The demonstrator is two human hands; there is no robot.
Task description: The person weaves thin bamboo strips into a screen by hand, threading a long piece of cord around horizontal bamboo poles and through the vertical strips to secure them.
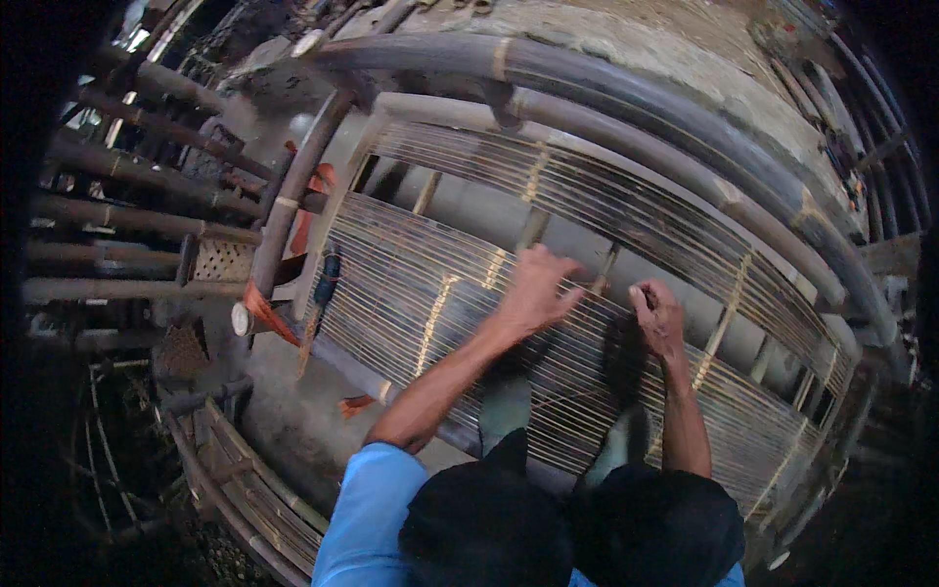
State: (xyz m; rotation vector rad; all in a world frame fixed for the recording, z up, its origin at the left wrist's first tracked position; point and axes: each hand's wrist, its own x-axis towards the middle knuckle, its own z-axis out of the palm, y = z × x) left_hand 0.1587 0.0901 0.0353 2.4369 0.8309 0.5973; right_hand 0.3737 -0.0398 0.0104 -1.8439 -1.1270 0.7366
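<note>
Grey ground [279,416] beneath slatted panel [577,360], probably bamboo, with pale bindings [435,323]

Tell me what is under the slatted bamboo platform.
Where the slatted platform gapes lengthwise, crosspieces and a grey surface show beneath. Elsewhere close-set slats mostly hide what lies below, and the left hand and right hand cover small parts too.

Slatted bamboo panel [567,344], lying flat, pale crosswise bindings [435,323], lengthwise gap
</note>
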